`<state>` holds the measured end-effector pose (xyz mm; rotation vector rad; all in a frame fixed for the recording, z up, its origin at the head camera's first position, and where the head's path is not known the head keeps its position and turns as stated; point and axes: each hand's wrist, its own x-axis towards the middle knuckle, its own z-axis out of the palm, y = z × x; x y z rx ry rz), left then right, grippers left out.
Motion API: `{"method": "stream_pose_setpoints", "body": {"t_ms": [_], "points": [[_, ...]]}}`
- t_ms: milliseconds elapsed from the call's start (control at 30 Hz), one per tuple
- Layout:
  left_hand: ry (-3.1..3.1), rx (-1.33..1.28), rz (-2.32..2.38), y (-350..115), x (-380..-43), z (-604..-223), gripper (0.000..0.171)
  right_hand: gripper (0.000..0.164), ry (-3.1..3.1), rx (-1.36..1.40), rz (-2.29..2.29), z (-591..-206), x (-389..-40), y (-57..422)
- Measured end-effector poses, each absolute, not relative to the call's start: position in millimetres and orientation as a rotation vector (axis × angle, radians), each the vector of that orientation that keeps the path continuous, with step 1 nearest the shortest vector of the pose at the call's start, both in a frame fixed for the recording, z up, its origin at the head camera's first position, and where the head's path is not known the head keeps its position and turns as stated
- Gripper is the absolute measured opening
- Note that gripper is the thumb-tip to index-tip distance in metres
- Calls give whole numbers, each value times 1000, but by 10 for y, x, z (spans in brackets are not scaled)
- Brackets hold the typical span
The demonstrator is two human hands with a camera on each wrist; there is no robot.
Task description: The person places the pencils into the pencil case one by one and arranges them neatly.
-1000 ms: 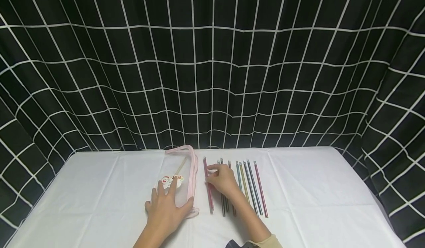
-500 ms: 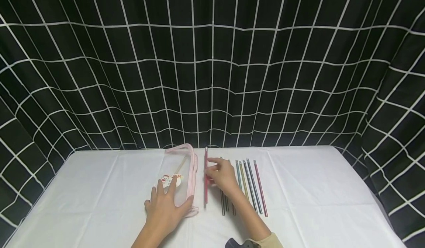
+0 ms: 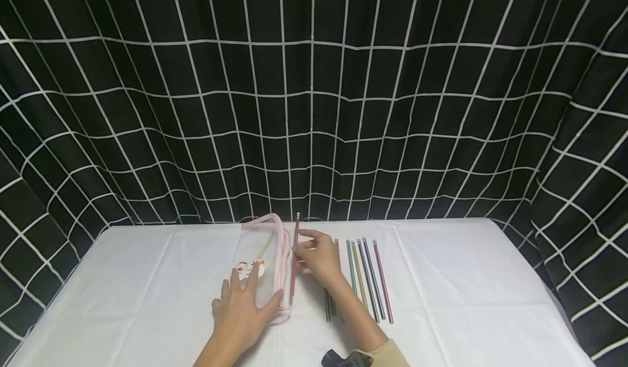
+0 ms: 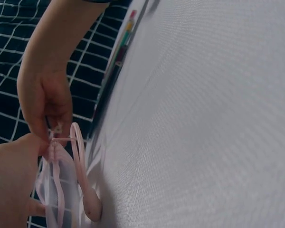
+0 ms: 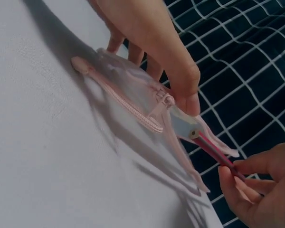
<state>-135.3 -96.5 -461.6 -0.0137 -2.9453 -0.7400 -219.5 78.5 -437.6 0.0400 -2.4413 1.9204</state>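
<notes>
A see-through pencil case [image 3: 267,296] with pink zip edging and a cartoon print lies on the white table; a pale stick shows through it. My left hand [image 3: 240,307] rests on the case with fingers spread, its thumb [image 5: 187,102] at the zipped edge, where the mouth gapes. Between thumb and fingers, my right hand [image 3: 316,255] pinches a red pencil [image 3: 295,269] just right of the case. In the right wrist view, the pencil's lower end [image 5: 194,134] is at the mouth; whether it is inside I cannot tell. A pink strap [image 5: 121,99] hangs by the zip.
Several metallic-coloured pencils, among them a gold pencil [image 3: 360,274] and a red one [image 3: 382,280], lie side by side on the table [image 3: 466,280], partly under my right forearm. A black curtain with white grid lines [image 3: 314,110] stands behind the table.
My right hand has lifted the red pencil off the table, turned it more upright and carried it left to the case's zipped edge. The left hand stays on the case.
</notes>
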Motion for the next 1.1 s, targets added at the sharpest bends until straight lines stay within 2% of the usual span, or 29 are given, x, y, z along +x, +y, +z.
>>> {"method": "stream_pose_setpoints", "body": {"t_ms": [700, 1100], "points": [[-2940, -23, -766, -967, -1339, -4607, 83, 52, -2298, -68, 2045, -4466, -2177, 727], [-2933, -20, -762, -966, -1336, -4619, 82, 54, -2333, -7, 2116, -4508, -2103, 611]]}}
